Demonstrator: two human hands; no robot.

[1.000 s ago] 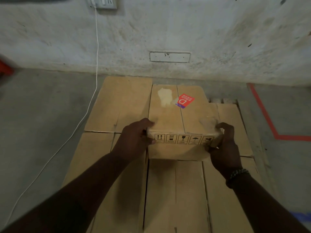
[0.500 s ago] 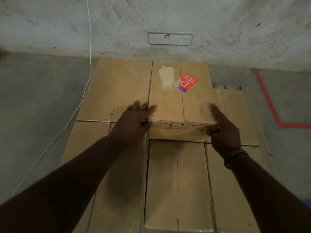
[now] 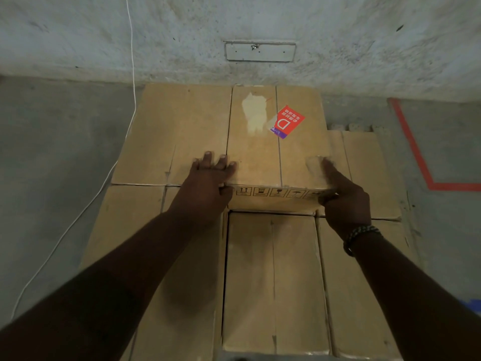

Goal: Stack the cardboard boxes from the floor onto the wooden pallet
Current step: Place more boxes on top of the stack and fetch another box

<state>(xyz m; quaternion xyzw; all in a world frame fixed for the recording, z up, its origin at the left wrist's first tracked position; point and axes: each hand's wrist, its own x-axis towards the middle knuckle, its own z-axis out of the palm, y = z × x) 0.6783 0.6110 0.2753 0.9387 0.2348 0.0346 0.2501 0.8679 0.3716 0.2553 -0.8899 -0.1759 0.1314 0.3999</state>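
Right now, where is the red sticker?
In the head view, the red sticker sits on top of the middle box by the wall, toward its far right side, just right of a pale patch.

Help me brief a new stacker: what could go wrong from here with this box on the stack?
The left hand lies with fingers at the seam between the stickered box and its neighbour box; a sideways shove might pinch them. The stickered box has no same-level box on its right, so it could slide off that step. The white cable on the floor could trip someone.
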